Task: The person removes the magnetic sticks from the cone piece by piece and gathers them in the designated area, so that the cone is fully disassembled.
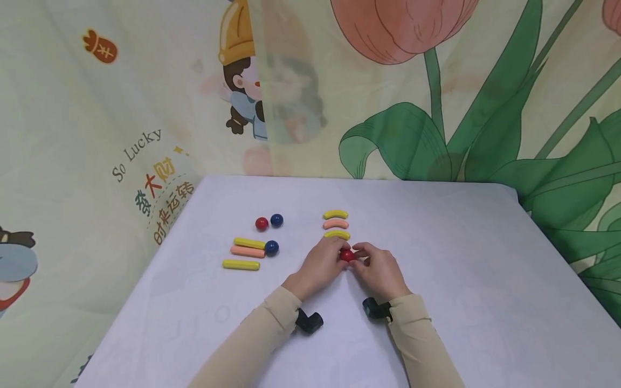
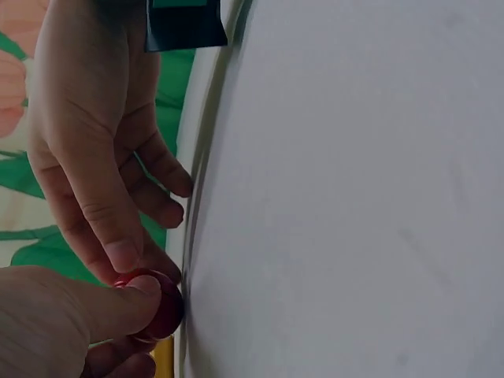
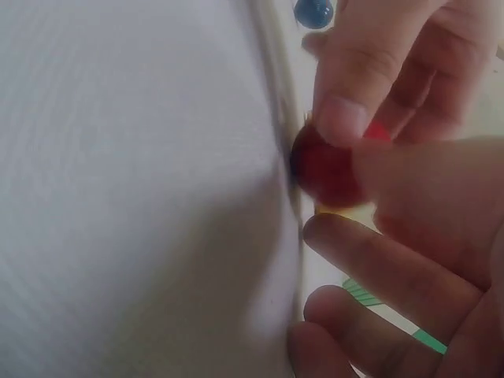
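Observation:
Both hands meet at a small glossy red ball (image 1: 346, 255) low over the white table. My left hand (image 1: 322, 265) pinches the ball from the left; in the left wrist view its thumb (image 2: 130, 307) lies across the red surface. From the right, my right hand (image 1: 382, 271) holds the same ball between thumb and forefinger. The right wrist view shows the ball (image 3: 327, 165) partly covered by both thumbs. Just beyond the left fingers lies a curved yellow stick (image 1: 337, 235), with a curved pink stick (image 1: 336, 223) and another curved yellow stick (image 1: 336, 214) behind it.
To the left lie a straight yellow stick (image 1: 248, 243), a pink stick (image 1: 247, 251) touching a blue ball (image 1: 271, 248), and a nearer yellow stick (image 1: 241, 264). Behind them sit another red ball (image 1: 261, 223) and blue ball (image 1: 277, 220). A printed curtain (image 1: 301, 156) hangs behind the table (image 1: 466, 258).

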Demonstrator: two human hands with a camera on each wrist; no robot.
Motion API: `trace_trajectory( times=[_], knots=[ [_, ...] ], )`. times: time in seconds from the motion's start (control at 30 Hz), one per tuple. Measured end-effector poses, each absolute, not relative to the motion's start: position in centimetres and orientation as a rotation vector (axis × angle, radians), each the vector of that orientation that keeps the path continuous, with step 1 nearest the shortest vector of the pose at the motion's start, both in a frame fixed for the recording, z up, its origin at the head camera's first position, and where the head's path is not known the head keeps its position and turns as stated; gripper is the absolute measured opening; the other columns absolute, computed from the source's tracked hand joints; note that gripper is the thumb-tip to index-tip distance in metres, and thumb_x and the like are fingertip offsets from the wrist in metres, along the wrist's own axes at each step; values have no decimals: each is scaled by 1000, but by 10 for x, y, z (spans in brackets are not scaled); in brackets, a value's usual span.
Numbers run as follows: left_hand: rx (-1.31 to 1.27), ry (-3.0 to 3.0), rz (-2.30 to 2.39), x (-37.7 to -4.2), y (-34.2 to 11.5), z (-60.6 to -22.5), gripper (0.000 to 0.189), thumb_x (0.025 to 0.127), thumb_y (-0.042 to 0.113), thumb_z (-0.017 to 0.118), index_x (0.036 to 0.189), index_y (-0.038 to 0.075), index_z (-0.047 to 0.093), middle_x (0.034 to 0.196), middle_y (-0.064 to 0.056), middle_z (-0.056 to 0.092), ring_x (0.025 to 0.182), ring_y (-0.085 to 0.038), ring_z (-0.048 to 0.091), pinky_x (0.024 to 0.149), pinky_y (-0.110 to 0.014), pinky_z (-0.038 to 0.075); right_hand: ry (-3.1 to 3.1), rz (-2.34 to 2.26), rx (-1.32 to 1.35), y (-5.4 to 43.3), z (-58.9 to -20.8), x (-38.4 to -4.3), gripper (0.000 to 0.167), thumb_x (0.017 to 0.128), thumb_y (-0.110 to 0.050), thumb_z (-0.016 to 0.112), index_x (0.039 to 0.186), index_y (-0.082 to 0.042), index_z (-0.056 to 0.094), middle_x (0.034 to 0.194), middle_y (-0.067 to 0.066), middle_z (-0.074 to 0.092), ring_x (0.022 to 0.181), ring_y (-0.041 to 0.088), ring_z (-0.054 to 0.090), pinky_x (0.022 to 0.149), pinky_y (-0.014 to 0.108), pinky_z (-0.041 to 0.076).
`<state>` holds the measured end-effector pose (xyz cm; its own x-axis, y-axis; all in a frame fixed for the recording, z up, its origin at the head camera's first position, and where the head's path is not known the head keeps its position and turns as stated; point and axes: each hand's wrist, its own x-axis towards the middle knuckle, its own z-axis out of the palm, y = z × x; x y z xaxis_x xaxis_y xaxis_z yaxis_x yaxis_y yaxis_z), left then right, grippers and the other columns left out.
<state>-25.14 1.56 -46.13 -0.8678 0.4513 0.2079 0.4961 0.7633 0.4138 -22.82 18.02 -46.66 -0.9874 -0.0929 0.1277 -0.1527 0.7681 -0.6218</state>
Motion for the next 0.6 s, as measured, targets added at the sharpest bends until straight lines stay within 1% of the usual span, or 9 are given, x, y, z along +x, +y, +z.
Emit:
trace_trajectory(
  times=[0.13, 0.27, 0.4, 0.6],
  knots=[
    [-620, -2976, -576, -260, 6, -453, 32, 88, 20, 74, 117, 10, 65, 106, -4, 63, 95, -19, 54, 82, -30, 50, -2905, 1028, 178, 180, -465, -229, 35, 88, -22, 73, 121, -12, 65, 104, 1, 71, 80, 17, 61, 72, 35, 51],
    [-490, -3064, -379, -274, -11, -440, 26, 90, 19, 70, 114, 9, 66, 97, -6, 63, 89, -20, 53, 77, -32, 50, -2906, 1025, 188, 180, -466, -229, 33, 89, -23, 72, 119, -13, 67, 104, 0, 70, 79, 16, 58, 70, 32, 50],
    [-426, -3104, -188, -287, -30, -430, 21, 91, 15, 67, 109, 6, 67, 93, -9, 63, 87, -24, 52, 75, -33, 49, -2896, 1023, 209, 181, -467, -229, 29, 89, -21, 72, 117, -13, 69, 103, 0, 71, 78, 15, 58, 69, 31, 48],
    [-372, -3101, -72, -299, -52, -424, 22, 88, 13, 69, 107, 2, 67, 94, -13, 65, 87, -28, 53, 74, -36, 51, -2883, 1025, 227, 182, -469, -228, 27, 88, -20, 73, 114, -13, 70, 102, 0, 71, 76, 15, 57, 67, 31, 47]
  ],
)
